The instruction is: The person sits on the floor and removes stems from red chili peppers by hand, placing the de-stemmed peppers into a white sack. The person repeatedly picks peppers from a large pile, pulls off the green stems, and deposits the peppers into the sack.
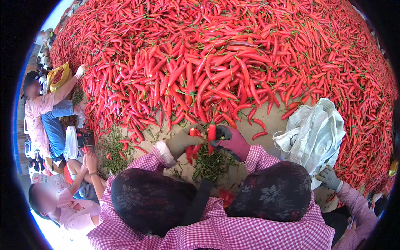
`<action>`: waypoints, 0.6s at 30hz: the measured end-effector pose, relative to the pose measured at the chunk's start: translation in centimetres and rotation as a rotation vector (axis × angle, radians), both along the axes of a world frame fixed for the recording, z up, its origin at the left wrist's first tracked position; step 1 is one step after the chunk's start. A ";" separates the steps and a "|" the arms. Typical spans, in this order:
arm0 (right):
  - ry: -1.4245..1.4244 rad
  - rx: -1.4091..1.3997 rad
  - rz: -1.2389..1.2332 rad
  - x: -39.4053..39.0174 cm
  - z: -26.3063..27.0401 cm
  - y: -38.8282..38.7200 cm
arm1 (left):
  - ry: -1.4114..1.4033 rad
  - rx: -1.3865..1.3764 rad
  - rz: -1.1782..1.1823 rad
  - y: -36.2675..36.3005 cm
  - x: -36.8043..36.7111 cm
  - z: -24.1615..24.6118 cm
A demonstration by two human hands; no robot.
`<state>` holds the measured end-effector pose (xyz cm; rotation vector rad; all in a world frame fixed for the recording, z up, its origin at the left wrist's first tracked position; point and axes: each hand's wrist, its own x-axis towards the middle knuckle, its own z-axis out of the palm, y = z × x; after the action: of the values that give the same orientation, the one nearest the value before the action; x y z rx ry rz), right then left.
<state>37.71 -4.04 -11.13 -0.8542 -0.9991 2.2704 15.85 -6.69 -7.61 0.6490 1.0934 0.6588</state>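
Note:
My left hand (182,143), in a grey-brown work glove, is closed around a few red chili peppers (194,149). Close to its right, my right hand (232,143) wears a pink glove with dark coated fingers. Its fingertips pinch an upright red chili pepper (212,132) whose green stem points up. On the floor beneath both hands lies a heap of green chili stems (210,167). Just beyond my hands rises the front of a huge pile of red chili peppers (200,68).
A white woven sack (315,131) stands at right, gripped by another person's gloved hand (329,178). Two people (37,118) sit at left by a white bucket (72,142). A yellow sack (59,76) holds chilies. More stems (114,153) lie on the floor at left.

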 end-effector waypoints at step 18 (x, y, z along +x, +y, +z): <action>-0.162 -0.007 0.090 1.3 -2.2 0.7 | 0.225 0.086 -0.219 0.2 0.8 0.5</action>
<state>38.97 -3.36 -13.30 -1.0285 -1.1223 2.3096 16.67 -6.49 -7.13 0.9199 1.1846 0.4534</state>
